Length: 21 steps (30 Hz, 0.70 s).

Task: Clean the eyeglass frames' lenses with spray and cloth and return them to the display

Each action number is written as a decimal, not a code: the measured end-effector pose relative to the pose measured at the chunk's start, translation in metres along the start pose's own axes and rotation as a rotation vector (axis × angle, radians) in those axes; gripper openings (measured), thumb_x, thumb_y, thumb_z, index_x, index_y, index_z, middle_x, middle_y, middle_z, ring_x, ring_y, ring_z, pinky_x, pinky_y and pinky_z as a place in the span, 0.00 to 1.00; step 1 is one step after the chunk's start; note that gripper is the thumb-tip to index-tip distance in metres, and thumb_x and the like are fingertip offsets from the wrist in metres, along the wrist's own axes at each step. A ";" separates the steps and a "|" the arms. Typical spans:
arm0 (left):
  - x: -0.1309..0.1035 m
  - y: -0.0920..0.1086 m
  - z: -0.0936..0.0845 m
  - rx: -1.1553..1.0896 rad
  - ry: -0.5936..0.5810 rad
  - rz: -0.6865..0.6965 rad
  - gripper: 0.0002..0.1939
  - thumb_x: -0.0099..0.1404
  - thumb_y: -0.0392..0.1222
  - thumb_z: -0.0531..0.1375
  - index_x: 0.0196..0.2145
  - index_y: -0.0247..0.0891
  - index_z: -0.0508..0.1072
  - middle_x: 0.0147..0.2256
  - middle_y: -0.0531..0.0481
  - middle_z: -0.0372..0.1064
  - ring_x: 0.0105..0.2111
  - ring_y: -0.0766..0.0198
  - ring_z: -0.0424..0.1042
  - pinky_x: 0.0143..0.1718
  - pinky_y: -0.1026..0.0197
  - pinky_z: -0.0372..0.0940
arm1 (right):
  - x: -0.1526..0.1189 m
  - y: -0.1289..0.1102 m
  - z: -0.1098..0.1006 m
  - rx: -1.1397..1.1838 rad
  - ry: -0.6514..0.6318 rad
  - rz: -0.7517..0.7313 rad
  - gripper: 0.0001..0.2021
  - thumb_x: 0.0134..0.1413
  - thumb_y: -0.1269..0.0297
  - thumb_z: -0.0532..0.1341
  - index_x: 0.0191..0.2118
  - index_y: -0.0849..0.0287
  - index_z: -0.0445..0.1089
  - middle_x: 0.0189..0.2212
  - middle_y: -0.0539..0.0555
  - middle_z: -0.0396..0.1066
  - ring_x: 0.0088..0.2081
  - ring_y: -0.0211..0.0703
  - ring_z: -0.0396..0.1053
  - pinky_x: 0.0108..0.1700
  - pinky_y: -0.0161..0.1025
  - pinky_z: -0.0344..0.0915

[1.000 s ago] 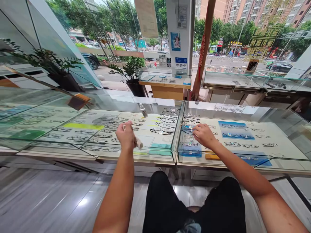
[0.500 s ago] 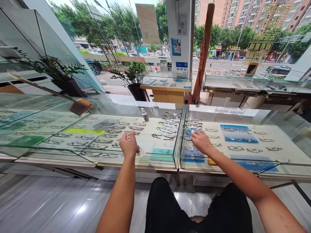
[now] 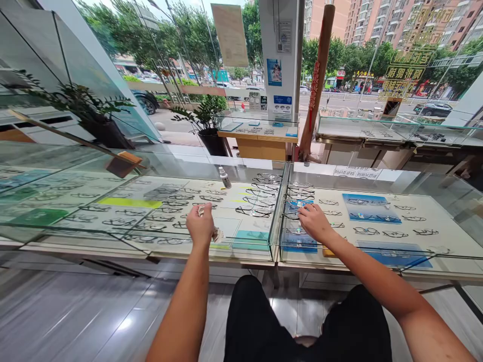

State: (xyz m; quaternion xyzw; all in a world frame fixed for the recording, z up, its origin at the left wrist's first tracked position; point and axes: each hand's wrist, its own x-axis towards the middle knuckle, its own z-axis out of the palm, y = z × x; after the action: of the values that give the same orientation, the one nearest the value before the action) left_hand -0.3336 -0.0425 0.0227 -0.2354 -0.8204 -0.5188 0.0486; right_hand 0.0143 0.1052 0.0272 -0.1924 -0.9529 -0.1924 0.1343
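My left hand point(image 3: 199, 223) is closed above the left glass display case point(image 3: 274, 246), its fingers curled together. Part of a pale cloth point(image 3: 217, 234) shows beside its wrist; what lies between the fingertips is too small to tell. My right hand point(image 3: 312, 218) is over the right case, fingers bent down and together at the eyeglasses above a blue card point(image 3: 302, 244); anything in them is hidden. Between the hands lie rows of eyeglasses point(image 3: 253, 212). A small spray bottle point(image 3: 225, 178) stands beyond my left hand.
Glass edges run along both cases. A teal card point(image 3: 251, 240) lies near the front edge, and more frames rest on a blue card point(image 3: 372, 207) at right. Behind the cases stand a potted plant point(image 3: 211, 138) and a wooden post point(image 3: 319, 80).
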 end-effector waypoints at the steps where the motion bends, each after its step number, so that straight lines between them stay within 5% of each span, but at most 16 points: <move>1: -0.002 0.005 -0.001 0.000 0.011 -0.027 0.14 0.65 0.53 0.55 0.30 0.41 0.66 0.24 0.54 0.59 0.26 0.60 0.60 0.31 0.57 0.56 | 0.000 0.000 0.000 0.002 0.000 0.002 0.11 0.70 0.75 0.57 0.40 0.61 0.78 0.47 0.59 0.80 0.50 0.53 0.69 0.53 0.48 0.60; 11: -0.008 0.019 -0.006 -0.021 -0.001 -0.099 0.12 0.66 0.50 0.58 0.28 0.42 0.65 0.23 0.54 0.60 0.27 0.60 0.60 0.33 0.58 0.55 | -0.002 -0.004 -0.005 0.033 -0.028 0.031 0.10 0.69 0.75 0.58 0.43 0.61 0.78 0.49 0.60 0.80 0.51 0.54 0.69 0.55 0.49 0.59; 21: -0.008 0.019 -0.008 -0.022 -0.018 -0.100 0.12 0.65 0.50 0.58 0.28 0.42 0.65 0.23 0.55 0.59 0.26 0.61 0.58 0.32 0.58 0.54 | -0.003 0.005 -0.014 0.174 0.087 0.128 0.09 0.70 0.66 0.61 0.45 0.60 0.79 0.51 0.61 0.79 0.52 0.54 0.68 0.53 0.49 0.60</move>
State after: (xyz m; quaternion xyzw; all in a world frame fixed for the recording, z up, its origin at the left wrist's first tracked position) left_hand -0.3195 -0.0451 0.0396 -0.1992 -0.8260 -0.5272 0.0125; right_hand 0.0214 0.1024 0.0404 -0.2318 -0.9451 -0.1083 0.2035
